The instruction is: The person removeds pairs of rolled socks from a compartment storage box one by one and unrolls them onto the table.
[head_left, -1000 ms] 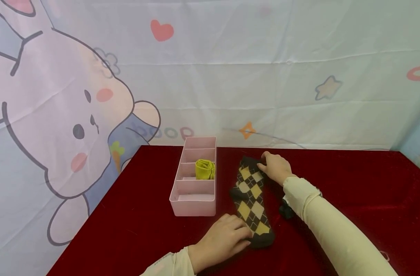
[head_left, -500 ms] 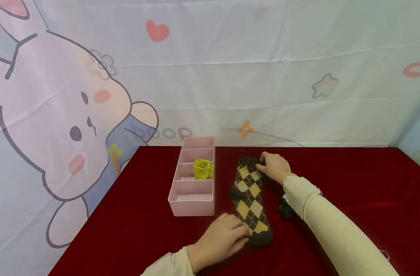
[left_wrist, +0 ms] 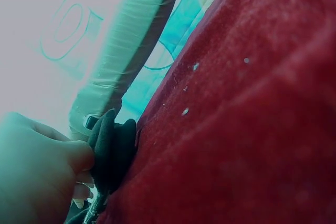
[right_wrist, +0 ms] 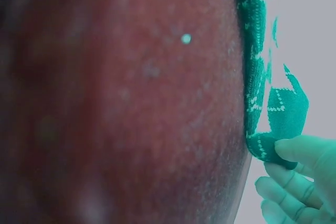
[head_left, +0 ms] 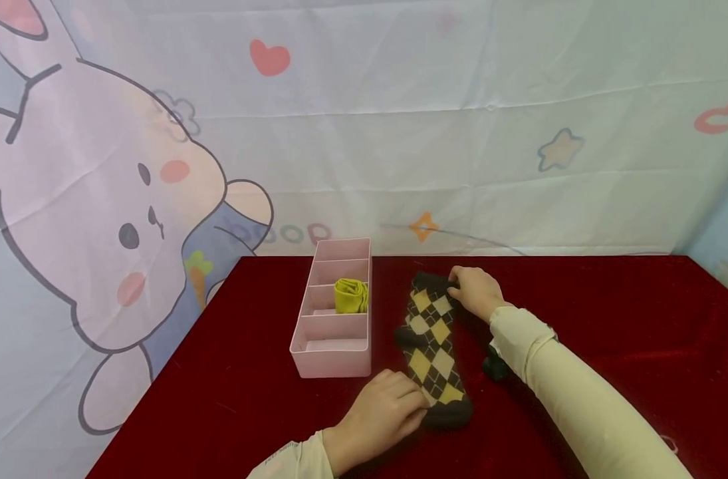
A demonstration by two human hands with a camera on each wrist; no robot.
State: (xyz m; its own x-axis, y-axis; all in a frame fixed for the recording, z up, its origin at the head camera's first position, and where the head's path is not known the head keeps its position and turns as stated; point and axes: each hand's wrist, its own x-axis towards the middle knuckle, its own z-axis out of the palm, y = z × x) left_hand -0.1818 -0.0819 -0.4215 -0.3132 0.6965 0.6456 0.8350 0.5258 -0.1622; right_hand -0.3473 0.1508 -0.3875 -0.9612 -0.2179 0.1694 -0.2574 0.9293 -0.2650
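A dark argyle sock (head_left: 432, 346) with yellow and pale diamonds lies flat on the red cloth, lengthwise away from me. At its far end, my right hand (head_left: 476, 291) pinches the dark edge between thumb and finger; the right wrist view shows that edge slightly lifted. My left hand (head_left: 383, 412) is at the near dark end, its thumb and fingers gripping the sock's side edge. In the left wrist view that dark end (left_wrist: 113, 148) shows two layers or folds; whether it is one sock or two cannot be told.
Left of the sock stands a pink divided box (head_left: 330, 364) with several compartments. A rolled yellow-green cloth piece (head_left: 350, 297) sits in one of them. A small dark object (head_left: 494, 366) shows beneath my right wrist. Behind the table hangs a printed curtain (head_left: 369, 133).
Both hands keep their places on the sock, which still lies flat. The whole scene shifts slightly left in the head view.
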